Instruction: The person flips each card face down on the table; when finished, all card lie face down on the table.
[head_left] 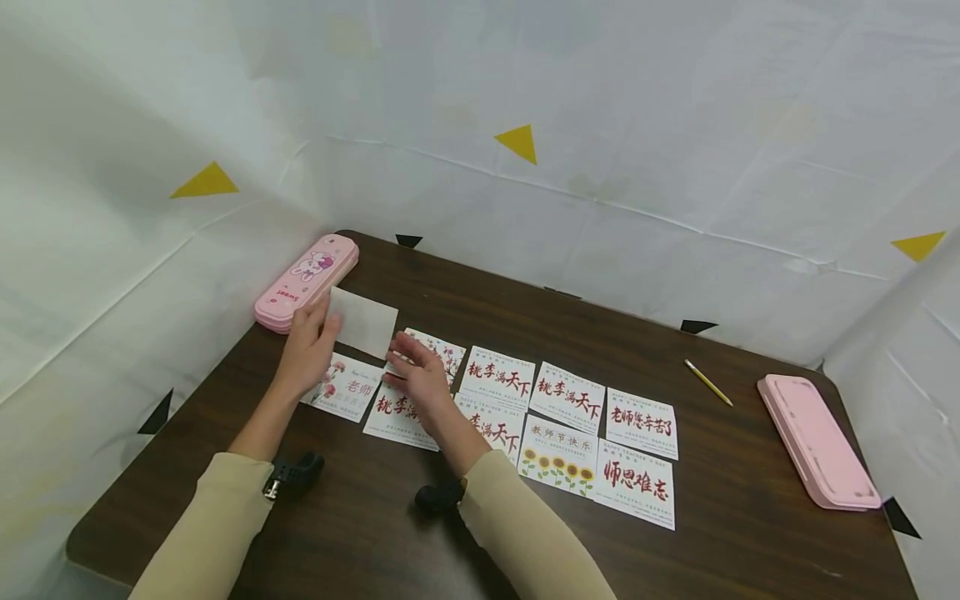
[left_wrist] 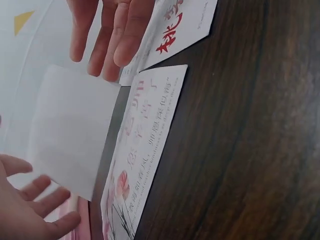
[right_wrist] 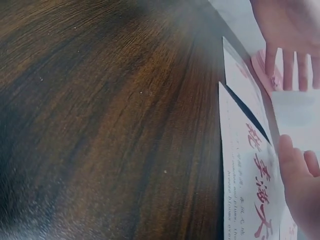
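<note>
A blank white card (head_left: 366,323) is held up between both hands, above the left end of the laid-out cards. At its left edge is my left hand (head_left: 309,346), thumb overlapping the card in the head view. The left wrist view shows that hand's fingers (left_wrist: 47,202) spread at the edge. My right hand (head_left: 423,375) is at the opposite side, fingers extended and fingertips close to the card's lower right corner. Beneath lie a flower card (head_left: 348,392) and a card with red lettering (head_left: 393,417), the latter partly covered by the right hand.
Several printed cards, among them a sunflower card (head_left: 557,457), lie in two rows on the dark wooden table (head_left: 360,525). A pink pencil case (head_left: 307,279) is at the far left, another pink case (head_left: 817,442) at the right. A yellow pencil (head_left: 708,383) lies near the back.
</note>
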